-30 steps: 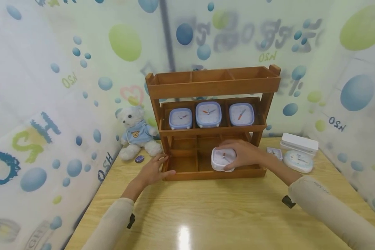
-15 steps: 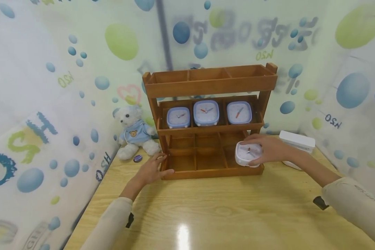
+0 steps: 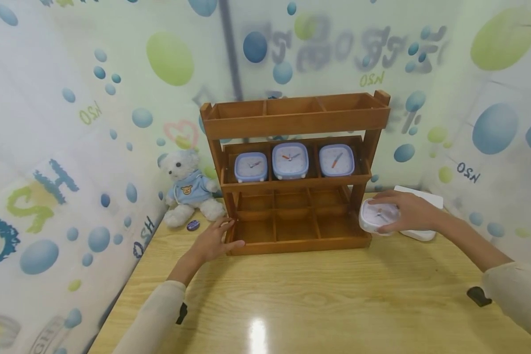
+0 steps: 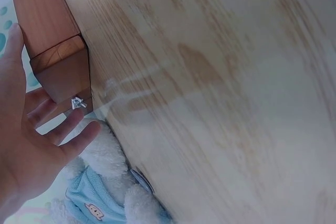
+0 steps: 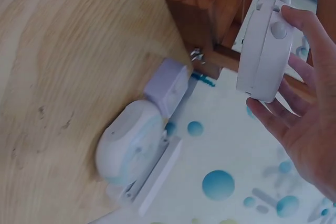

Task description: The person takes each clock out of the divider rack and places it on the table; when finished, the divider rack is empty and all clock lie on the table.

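Note:
My right hand (image 3: 409,212) grips a white alarm clock (image 3: 377,216) by its sides, just off the right end of the wooden shelf (image 3: 301,246). In the right wrist view the clock (image 5: 264,51) is seen edge-on, thumb at one end and fingertips at the other. My left hand (image 3: 211,241) rests with spread fingers at the lower left corner of the shelf. On the shelf's middle tier stand a left clock (image 3: 250,167), a centre clock (image 3: 290,161) and a right clock (image 3: 337,160), each with a purple-blue rim, one per compartment. The bottom tier's compartments hold nothing.
Right of the shelf lie a small lilac clock (image 5: 167,85), an oval white clock (image 5: 128,142) and a long white box (image 3: 420,196), partly hidden by my right hand in the head view. A teddy bear (image 3: 190,189) sits at the left, near a dark oval badge (image 3: 193,225).
My right hand has carried the white alarm clock rightward, from in front of the bottom tier to past the shelf's right end. The left hand stays at the shelf's corner.

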The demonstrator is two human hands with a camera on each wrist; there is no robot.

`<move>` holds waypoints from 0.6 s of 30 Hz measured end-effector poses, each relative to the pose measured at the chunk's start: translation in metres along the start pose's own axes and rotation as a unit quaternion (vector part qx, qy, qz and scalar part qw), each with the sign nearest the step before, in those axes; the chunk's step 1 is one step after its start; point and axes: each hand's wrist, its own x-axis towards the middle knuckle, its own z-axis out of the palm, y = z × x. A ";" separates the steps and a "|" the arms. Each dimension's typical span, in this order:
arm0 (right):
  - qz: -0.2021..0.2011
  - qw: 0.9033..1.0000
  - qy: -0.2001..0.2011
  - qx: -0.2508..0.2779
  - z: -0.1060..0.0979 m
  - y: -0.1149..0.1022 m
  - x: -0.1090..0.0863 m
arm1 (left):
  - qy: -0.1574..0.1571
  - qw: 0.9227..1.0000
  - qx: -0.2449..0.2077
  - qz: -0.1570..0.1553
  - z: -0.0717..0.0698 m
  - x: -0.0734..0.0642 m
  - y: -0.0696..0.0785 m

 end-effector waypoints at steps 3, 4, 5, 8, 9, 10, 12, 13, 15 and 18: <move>0.018 1.000 0.000 0.002 0.001 0.011 -0.007 | -0.001 1.000 -0.001 0.000 0.000 0.000 0.000; 0.026 1.000 -0.002 0.004 0.002 0.015 -0.010 | -0.001 1.000 -0.001 0.000 -0.001 0.000 0.000; 0.032 0.999 -0.003 0.008 0.003 0.019 -0.012 | -0.001 1.000 -0.002 0.000 -0.001 0.000 0.000; 0.049 0.999 -0.010 0.014 0.009 0.031 -0.018 | 0.001 1.000 -0.002 0.002 -0.001 0.000 -0.001; 0.054 0.998 -0.013 0.016 0.012 0.034 -0.020 | 0.001 1.000 -0.001 0.003 -0.001 0.000 -0.001; 0.059 0.998 -0.015 0.020 0.015 0.037 -0.022 | 0.001 1.000 0.000 0.004 -0.001 0.000 -0.002; 0.061 0.998 -0.014 0.026 0.020 0.042 -0.026 | 0.002 1.000 0.001 0.006 -0.001 0.000 -0.002; 0.062 0.998 -0.014 0.029 0.023 0.044 -0.028 | 0.002 1.000 0.002 0.007 0.000 0.001 -0.002; 0.061 0.997 -0.011 0.035 0.028 0.047 -0.031 | 0.003 1.000 0.004 0.008 0.000 0.001 -0.003; 0.055 0.997 -0.014 0.048 0.036 0.048 -0.034 | 0.004 1.000 0.004 0.006 0.001 0.001 -0.002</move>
